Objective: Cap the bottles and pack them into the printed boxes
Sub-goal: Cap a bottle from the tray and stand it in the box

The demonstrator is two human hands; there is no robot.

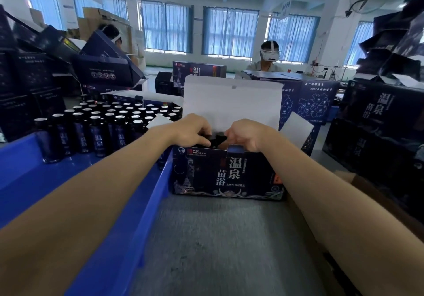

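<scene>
Bottles [216, 138] stand in the open printed box [220, 174] at centre frame; left grip [192, 131] and right grip [246, 135] curl tight round their dark tops, probably to seat them upright together. Lid flap [231, 103] stands raised behind, clearing the mouth. Silver-topped stock [119, 117] waits centre-left.

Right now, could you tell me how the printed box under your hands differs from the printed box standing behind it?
The near box has its lid flap raised, white inside showing; the far box looks closed on top. The left hand and right hand hold dark bottle tops at the near box's opening; no hand is on the far box. Both carry the same dark print with large white characters.
</scene>
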